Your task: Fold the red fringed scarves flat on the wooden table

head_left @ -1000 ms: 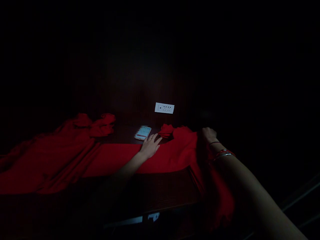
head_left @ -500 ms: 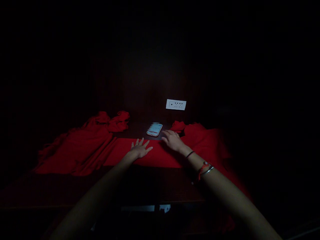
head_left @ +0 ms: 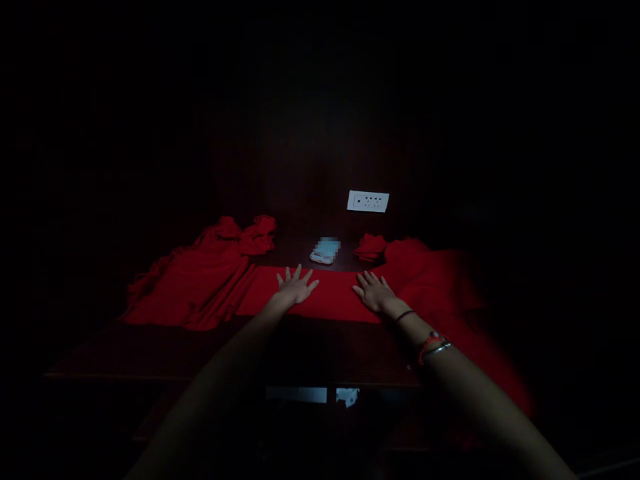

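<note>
The right hand (head_left: 373, 291) has come down level with the left hand (head_left: 296, 288); both, fingers spread, seemingly smooth the red cloth (head_left: 333, 297), behind the desk's (head_left: 350, 357) front edge.

The red cloth (head_left: 330, 297) looks matt, the table (head_left: 115, 353) wooden.

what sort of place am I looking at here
Probably a dimly lit indoor room, exact kind unclear: a white wall socket, a dark tabletop with red cloth across it, and a phone lying behind the cloth.
</note>
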Tool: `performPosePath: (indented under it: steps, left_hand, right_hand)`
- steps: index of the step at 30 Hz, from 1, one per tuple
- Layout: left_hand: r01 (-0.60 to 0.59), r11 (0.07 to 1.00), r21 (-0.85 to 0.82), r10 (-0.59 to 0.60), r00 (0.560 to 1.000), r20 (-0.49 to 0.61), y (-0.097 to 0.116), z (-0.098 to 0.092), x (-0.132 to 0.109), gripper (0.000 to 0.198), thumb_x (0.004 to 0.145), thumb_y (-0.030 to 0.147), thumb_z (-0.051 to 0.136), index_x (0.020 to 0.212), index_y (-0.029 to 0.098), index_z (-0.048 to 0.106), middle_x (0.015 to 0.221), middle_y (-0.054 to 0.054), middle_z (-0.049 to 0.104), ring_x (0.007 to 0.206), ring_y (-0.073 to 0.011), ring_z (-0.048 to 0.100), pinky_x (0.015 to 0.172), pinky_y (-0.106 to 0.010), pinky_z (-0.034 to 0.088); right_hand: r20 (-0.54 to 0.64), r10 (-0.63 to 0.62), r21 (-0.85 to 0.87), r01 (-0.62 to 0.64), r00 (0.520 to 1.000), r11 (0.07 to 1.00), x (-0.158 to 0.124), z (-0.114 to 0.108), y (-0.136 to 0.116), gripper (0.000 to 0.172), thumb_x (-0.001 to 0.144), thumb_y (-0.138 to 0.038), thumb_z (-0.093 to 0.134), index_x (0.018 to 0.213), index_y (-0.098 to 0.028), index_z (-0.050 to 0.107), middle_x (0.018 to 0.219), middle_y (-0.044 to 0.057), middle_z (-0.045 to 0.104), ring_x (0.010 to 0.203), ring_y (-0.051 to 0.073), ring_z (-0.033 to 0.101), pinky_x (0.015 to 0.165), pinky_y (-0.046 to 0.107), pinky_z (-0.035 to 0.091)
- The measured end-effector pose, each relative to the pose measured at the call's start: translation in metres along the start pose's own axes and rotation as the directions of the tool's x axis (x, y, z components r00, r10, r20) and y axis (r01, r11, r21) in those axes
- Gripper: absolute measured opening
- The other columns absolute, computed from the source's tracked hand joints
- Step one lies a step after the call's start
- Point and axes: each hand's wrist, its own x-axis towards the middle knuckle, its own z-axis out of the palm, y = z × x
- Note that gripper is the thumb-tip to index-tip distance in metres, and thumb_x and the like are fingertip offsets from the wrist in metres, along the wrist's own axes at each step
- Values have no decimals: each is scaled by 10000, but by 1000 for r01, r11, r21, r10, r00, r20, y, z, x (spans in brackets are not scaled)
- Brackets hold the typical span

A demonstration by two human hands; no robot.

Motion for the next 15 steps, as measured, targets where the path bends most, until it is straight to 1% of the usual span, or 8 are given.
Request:
performPosePath:
  steps: [2,3,4,7,8,10,12,15]
  left_hand:
    - [-2,1000,6,2,998,-59,-5,-3,0,600,757,589,124,1278,296,172,1359,-28,39,1200,-326,5,910,-545,59]
    - [0,1000,16,2,997,-80,-8,-5,1,597,763,578,122,1280,284,171,1359,-34,42,1204,-313,1,916,-535,59]
    - [5,1000,28,-2,997,-78,-11,-6,1,594,768,571,125,1282,276,172,1359,-38,48,1207,-301,2,922,-525,62]
    - [31,998,56,-32,999,21,-18,-7,3,595,767,569,142,1284,274,161,1357,-37,51,1210,-289,21,928,-510,86]
    - [39,997,59,-42,998,51,-19,-6,4,598,765,572,142,1284,277,154,1357,-35,45,1210,-290,25,927,-509,93]
    - [44,997,62,-49,996,70,-20,-6,4,604,761,578,135,1286,279,142,1357,-34,34,1209,-292,22,928,-507,92]
    - [43,997,64,-48,996,71,-19,-6,4,610,759,581,132,1287,276,135,1356,-35,29,1208,-294,14,927,-511,87]
    - [41,997,63,-46,995,85,-18,-7,4,619,755,587,141,1288,272,129,1355,-36,23,1208,-292,6,924,-514,92]
  right_hand:
    - [-113,-56,-21,54,992,998,2,-7,-3,571,820,-450,114,1280,-124,205,1339,91,175,1218,219,94,965,385,110]
    - [-151,-96,-44,91,984,995,4,-12,-6,547,824,-425,143,1273,-124,226,1331,94,198,1215,220,106,965,380,116]
    - [-161,-138,-73,127,977,989,8,-16,-8,526,824,-400,182,1264,-121,244,1320,102,225,1210,222,130,963,377,125]
    - [-77,-217,-147,204,973,968,24,-25,-9,509,791,-360,317,1231,-105,307,1261,142,328,1162,232,260,941,377,190]
    - [-44,-221,-157,212,974,965,31,-26,-7,511,774,-354,358,1215,-98,334,1227,155,371,1131,237,314,923,377,226]
    - [-3,-211,-164,208,977,964,43,-28,0,491,731,-329,439,1158,-88,412,1127,173,471,1034,242,430,857,362,317]
    - [15,-203,-165,202,979,965,53,-29,11,418,677,-280,513,1052,-95,513,987,158,565,894,227,527,764,323,389]
    - [-21,-214,-153,208,977,966,62,-35,30,295,604,-207,582,890,-135,601,841,94,622,756,177,574,684,265,418]
